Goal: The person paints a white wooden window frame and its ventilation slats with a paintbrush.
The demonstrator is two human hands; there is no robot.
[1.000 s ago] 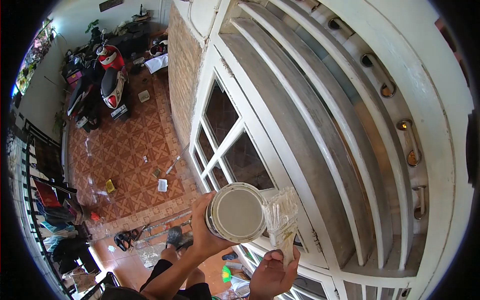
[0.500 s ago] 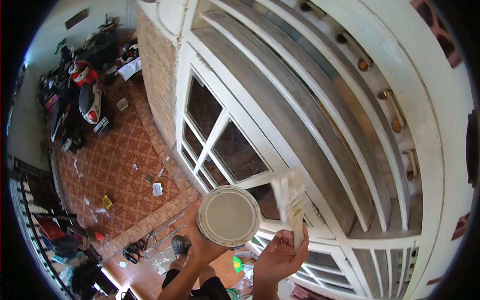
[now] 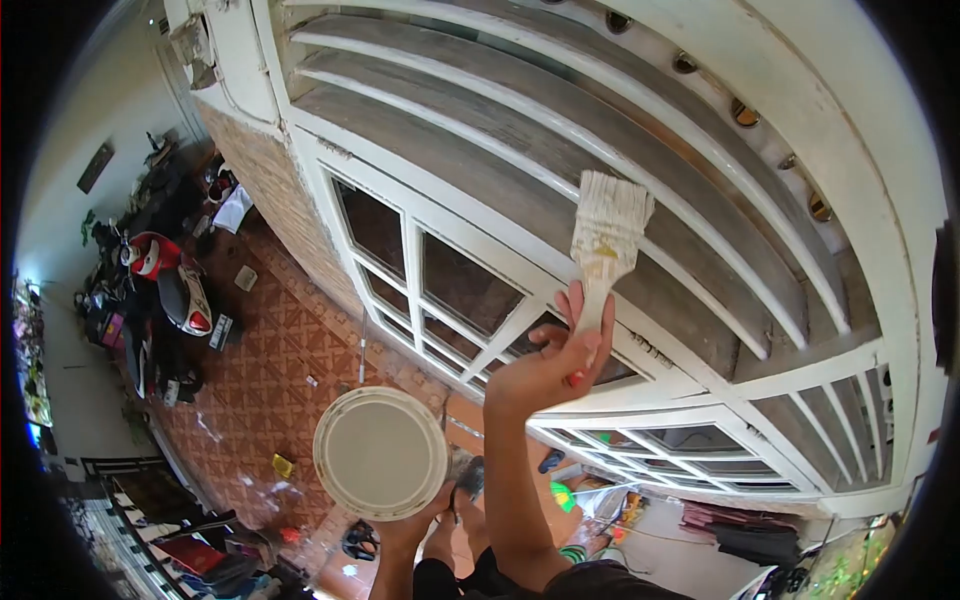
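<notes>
My right hand [image 3: 560, 362] is raised in front of the louvres with its fingers closed round the handle of a wide paintbrush [image 3: 610, 222]. The brush points bristles up, coated in pale paint, and overlaps the lowest white-edged slats [image 3: 690, 282] in this view. Lower and to the left, my left hand [image 3: 408, 528] supports a round paint can [image 3: 320, 455] from beneath and the side. Its open top faces me and shows smooth greyish-white paint [image 3: 380, 455]. Most of the left fingers are hidden by the can.
White-framed window panes [image 3: 470, 285] run below the slats, beside a brick wall [image 3: 250, 180]. Far below, motorbikes [image 3: 170, 280] stand on the patterned tile floor [image 3: 260, 350]. A railing with cloth [image 3: 190, 540] is at lower left, and dark clothes [image 3: 755, 540] lie at lower right.
My right hand has lifted the brush higher, up to the slats. The can in my left hand has shifted left and slightly down in view. The camera view has turned and moved as well.
</notes>
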